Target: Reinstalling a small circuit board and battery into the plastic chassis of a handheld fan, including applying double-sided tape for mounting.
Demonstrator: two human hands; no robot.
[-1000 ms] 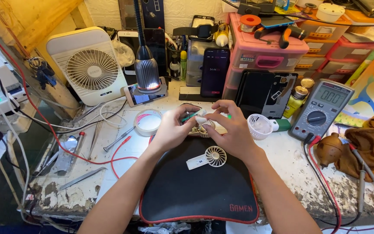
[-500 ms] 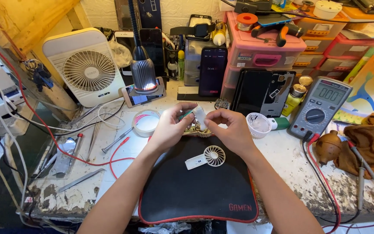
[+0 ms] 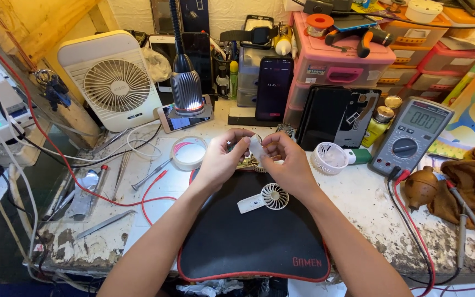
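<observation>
My left hand (image 3: pixel 222 160) and my right hand (image 3: pixel 288 164) meet above the far edge of a black mat (image 3: pixel 248 242), both pinching a small white part (image 3: pixel 255 146) between their fingertips. Under the hands, partly hidden, lies a small brownish circuit piece (image 3: pixel 248 164). On the mat just below my right hand rests a small white fan blade with a flat white tab (image 3: pixel 265 198).
A white desk fan (image 3: pixel 111 82) and a lamp (image 3: pixel 185 91) stand at the back left, a roll of tape (image 3: pixel 189 153) beside my left hand. A white grille cap (image 3: pixel 329 158), a multimeter (image 3: pixel 412 137), pink drawers (image 3: pixel 342 66), red wires (image 3: pixel 155 190) and tweezers (image 3: pixel 104 224) surround the mat.
Both hands have lifted slightly and turned the small white part between the fingertips. The green-tipped tool seen a second ago is no longer in the hands.
</observation>
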